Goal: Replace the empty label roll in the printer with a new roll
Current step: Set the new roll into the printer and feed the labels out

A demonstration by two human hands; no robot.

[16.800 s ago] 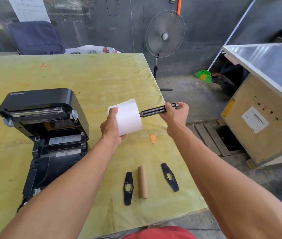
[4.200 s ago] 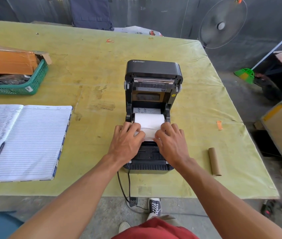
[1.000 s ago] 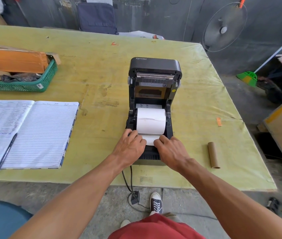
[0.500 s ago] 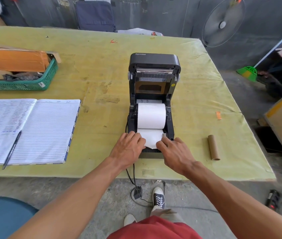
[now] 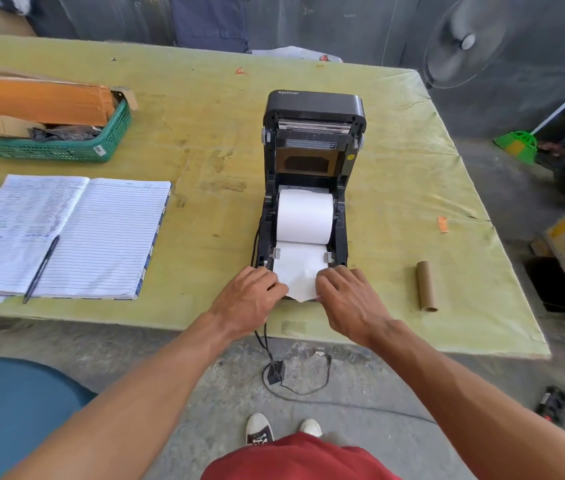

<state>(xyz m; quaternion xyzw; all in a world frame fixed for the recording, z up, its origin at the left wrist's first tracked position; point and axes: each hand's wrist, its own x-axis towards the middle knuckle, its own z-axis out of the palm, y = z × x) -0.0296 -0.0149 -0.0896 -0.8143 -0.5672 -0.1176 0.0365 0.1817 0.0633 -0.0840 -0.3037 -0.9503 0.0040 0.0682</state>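
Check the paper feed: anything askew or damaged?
Yes. The paper's leading edge is ragged and slanted, hanging past the printer front between the left hand and right hand. The roll itself sits straight.

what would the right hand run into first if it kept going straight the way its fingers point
Likely the right-side paper guide in the open printer: the right hand points up and slightly left along the pulled-out label paper. Beyond sits the new roll. Depth is uncertain.

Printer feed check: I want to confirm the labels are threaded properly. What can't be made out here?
Head view:
- Front of printer: left hand and right hand cover it.
- Paper side edges near the front: under the fingers.
- Roll ends and spindle: hidden by side walls.
- Lid sticker text: too small.
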